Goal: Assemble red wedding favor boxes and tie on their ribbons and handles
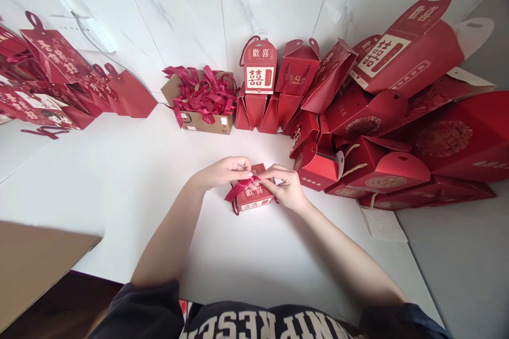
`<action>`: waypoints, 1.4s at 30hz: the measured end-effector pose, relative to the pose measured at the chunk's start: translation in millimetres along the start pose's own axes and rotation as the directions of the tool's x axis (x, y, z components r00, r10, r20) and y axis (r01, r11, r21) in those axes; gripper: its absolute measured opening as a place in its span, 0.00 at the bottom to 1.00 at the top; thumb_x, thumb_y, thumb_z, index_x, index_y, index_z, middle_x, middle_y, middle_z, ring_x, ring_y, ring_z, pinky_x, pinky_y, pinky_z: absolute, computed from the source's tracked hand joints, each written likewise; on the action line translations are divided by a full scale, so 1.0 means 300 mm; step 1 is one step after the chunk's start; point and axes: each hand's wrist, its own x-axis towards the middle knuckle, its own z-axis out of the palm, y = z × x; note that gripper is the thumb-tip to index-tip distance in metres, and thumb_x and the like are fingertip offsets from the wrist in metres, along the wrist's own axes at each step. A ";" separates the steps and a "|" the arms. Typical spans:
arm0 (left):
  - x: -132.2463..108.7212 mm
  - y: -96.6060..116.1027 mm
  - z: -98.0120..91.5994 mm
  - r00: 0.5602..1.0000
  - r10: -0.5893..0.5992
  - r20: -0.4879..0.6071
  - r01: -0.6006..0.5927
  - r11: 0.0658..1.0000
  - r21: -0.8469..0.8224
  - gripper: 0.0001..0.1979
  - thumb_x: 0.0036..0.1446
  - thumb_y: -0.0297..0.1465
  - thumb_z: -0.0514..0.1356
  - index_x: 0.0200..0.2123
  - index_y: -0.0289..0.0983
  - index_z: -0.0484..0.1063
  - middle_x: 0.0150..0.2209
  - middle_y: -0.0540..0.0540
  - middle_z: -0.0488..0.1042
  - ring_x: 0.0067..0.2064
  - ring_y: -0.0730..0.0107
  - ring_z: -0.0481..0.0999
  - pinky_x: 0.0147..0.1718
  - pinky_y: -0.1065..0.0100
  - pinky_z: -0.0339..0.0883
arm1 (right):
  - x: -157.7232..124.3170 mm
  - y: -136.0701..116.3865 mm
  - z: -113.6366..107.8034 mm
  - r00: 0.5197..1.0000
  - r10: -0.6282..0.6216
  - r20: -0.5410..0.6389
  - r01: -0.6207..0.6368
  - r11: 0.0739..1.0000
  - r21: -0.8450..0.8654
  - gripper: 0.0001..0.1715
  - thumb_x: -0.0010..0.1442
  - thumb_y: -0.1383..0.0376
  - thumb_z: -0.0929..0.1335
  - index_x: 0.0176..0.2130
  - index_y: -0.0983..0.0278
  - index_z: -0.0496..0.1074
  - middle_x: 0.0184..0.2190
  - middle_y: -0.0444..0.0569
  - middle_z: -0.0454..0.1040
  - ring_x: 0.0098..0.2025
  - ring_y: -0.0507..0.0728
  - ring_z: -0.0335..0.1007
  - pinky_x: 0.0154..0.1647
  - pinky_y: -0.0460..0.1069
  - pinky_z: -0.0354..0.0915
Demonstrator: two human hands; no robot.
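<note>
A small red gift box (254,198) with a white label lies on the white table (131,169) in front of me. A red ribbon (238,189) runs across its top. My left hand (225,170) pinches the ribbon from the left, fingers pressed together. My right hand (285,185) pinches the ribbon from the right, fingers curled over the box's top edge.
An open cardboard box (199,119) full of red ribbons stands at the back. A finished upright gift box (260,69) stands beside it. Several red boxes are piled at the right (377,116) and at the left (55,85). A brown cardboard flap (35,259) lies near left.
</note>
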 end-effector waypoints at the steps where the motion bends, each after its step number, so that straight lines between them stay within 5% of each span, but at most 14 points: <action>1: 0.001 -0.002 -0.001 1.000 0.003 0.006 -0.002 1.000 -0.003 0.12 0.59 0.39 0.60 0.34 0.35 0.66 0.35 0.46 0.76 0.36 0.70 0.76 0.32 0.71 0.64 | -0.001 0.003 -0.006 0.997 -0.072 0.016 0.073 0.996 -0.052 0.06 0.62 0.66 0.69 0.37 0.60 0.78 0.31 0.47 0.78 0.32 0.53 0.72 0.37 0.50 0.65; 6: 0.005 -0.003 -0.003 1.000 0.005 0.025 -0.005 1.000 -0.010 0.12 0.59 0.39 0.60 0.34 0.35 0.65 0.35 0.45 0.77 0.34 0.71 0.76 0.29 0.73 0.62 | -0.001 0.011 -0.024 0.951 -0.293 0.097 0.307 0.930 -0.199 0.08 0.63 0.68 0.67 0.41 0.60 0.77 0.34 0.48 0.81 0.36 0.54 0.76 0.41 0.52 0.65; 14: 0.002 0.005 0.003 0.999 -0.052 0.015 0.053 0.997 -0.051 0.15 0.59 0.42 0.60 0.34 0.36 0.64 0.39 0.42 0.78 0.41 0.62 0.79 0.32 0.70 0.67 | -0.011 0.019 -0.021 0.983 -0.135 0.124 0.156 0.971 -0.181 0.13 0.66 0.61 0.64 0.41 0.57 0.79 0.35 0.49 0.81 0.38 0.57 0.76 0.43 0.54 0.67; 24: 0.012 0.005 0.023 1.000 -0.004 -0.016 0.004 1.000 -0.016 0.13 0.55 0.36 0.64 0.35 0.36 0.64 0.34 0.46 0.76 0.37 0.65 0.79 0.33 0.69 0.68 | 0.016 -0.005 -0.068 0.925 -0.178 0.335 0.255 0.946 -0.202 0.14 0.67 0.65 0.62 0.45 0.57 0.77 0.39 0.49 0.78 0.41 0.57 0.72 0.47 0.54 0.65; 30: 0.012 -0.010 0.014 0.999 0.045 0.020 -0.046 0.998 0.042 0.14 0.51 0.31 0.67 0.38 0.35 0.66 0.38 0.42 0.78 0.40 0.63 0.79 0.38 0.65 0.71 | 0.021 -0.022 -0.065 0.948 -0.075 0.310 0.100 0.993 -0.064 0.14 0.67 0.63 0.62 0.42 0.58 0.77 0.39 0.50 0.76 0.42 0.56 0.72 0.44 0.52 0.67; 34: 0.007 -0.002 0.015 0.999 0.030 0.027 -0.030 1.000 -0.002 0.14 0.53 0.32 0.66 0.39 0.34 0.67 0.39 0.39 0.78 0.42 0.60 0.80 0.42 0.61 0.71 | 0.024 -0.031 -0.057 0.958 0.111 0.265 -0.127 0.991 0.045 0.12 0.66 0.60 0.64 0.40 0.60 0.76 0.38 0.49 0.76 0.38 0.55 0.72 0.40 0.50 0.67; 38: -0.005 0.013 0.012 0.998 0.028 0.054 -0.029 0.999 0.019 0.19 0.51 0.32 0.68 0.44 0.35 0.66 0.44 0.38 0.77 0.46 0.59 0.78 0.42 0.61 0.71 | 0.033 -0.017 -0.057 0.913 0.351 0.208 -0.397 0.881 0.257 0.13 0.63 0.56 0.66 0.41 0.63 0.70 0.30 0.45 0.74 0.26 0.50 0.67 0.29 0.47 0.64; 42: -0.043 0.043 -0.012 0.996 0.025 0.089 -0.030 0.998 0.057 0.17 0.57 0.37 0.63 0.46 0.36 0.66 0.35 0.42 0.79 0.39 0.63 0.79 0.38 0.63 0.71 | 0.048 -0.012 -0.097 0.863 0.415 0.287 -0.499 0.789 0.358 0.13 0.58 0.58 0.69 0.39 0.63 0.68 0.24 0.42 0.73 0.23 0.49 0.66 0.26 0.46 0.64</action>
